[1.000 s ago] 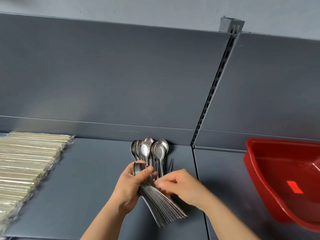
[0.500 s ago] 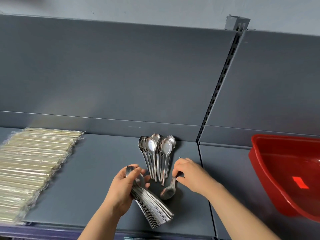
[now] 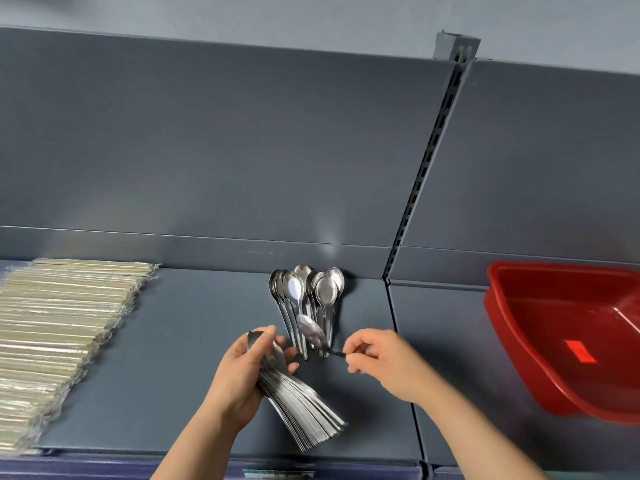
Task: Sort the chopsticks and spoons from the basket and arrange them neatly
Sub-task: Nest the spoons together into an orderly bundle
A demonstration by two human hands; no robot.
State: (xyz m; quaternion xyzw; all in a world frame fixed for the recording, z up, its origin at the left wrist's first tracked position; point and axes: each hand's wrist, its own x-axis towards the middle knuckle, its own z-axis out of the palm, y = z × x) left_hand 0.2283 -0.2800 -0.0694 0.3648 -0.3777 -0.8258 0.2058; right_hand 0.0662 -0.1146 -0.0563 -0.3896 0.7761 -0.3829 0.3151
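Shelf: we look down on a dark grey metal shelf, its front edge at the bottom of the view.
Room: a grey back panel rises from the shelf's rear edge, with a pale wall above it.
Divider: a slotted upright splits the back panel right of centre, and a seam runs from it to the front edge.
Left end: wrapped chopsticks lie in a flat row, side by side, from the rear edge to the front.
Right end: a red basket sits tilted past the seam, well apart from both hands.
Rear edge, middle: laid spoons overlap in a tight group, bowls against the back panel, handles pointing toward us.
Left hand: we grip a bundle of spoons, fingers curled round the bowls, handles fanning down to the right.
Right hand: thumb and forefinger pinch the handle tip of a single spoon; its bowl hangs over the laid spoons' handles, and we cannot tell whether it touches them.
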